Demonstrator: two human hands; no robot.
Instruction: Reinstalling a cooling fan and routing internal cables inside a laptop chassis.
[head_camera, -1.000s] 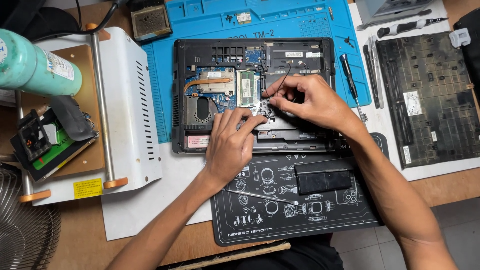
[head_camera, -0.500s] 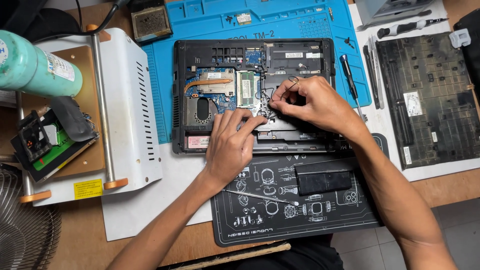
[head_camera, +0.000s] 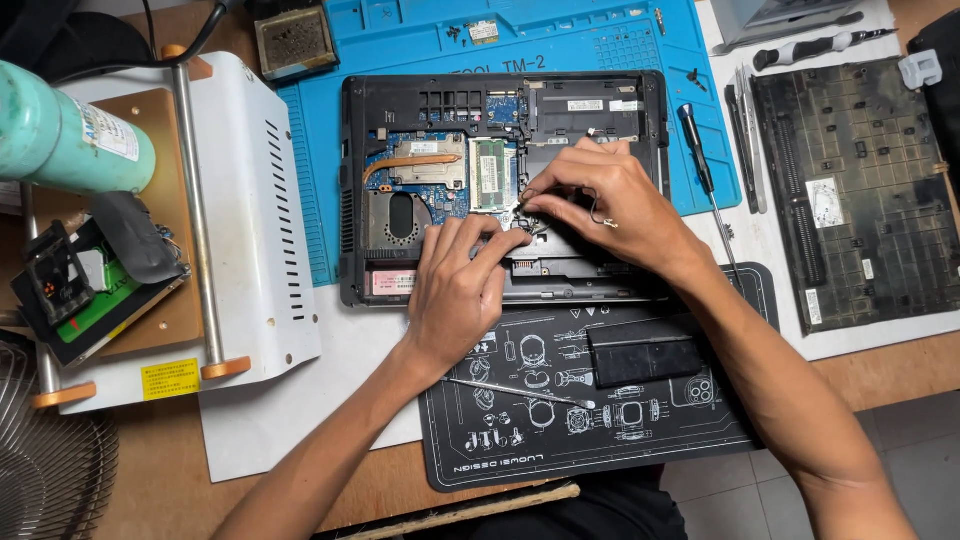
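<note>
With its bottom cover removed, the black laptop (head_camera: 500, 180) exposes its copper heat pipe (head_camera: 410, 160) and green memory module (head_camera: 489, 172). Your right hand (head_camera: 610, 205) pinches a thin black wire (head_camera: 597, 212) in its fingers; your left hand (head_camera: 460, 285) rests its fingers, narrowly spread, on the chassis.

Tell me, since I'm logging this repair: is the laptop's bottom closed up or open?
Open. The laptop lies with its circuit board, copper pipe and fan uncovered, and both hands work inside.

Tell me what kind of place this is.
Most likely an electronics repair bench: an opened laptop with its circuit board bared lies on a blue repair mat, a screwdriver beside it, and a removed keyboard set aside.
</note>
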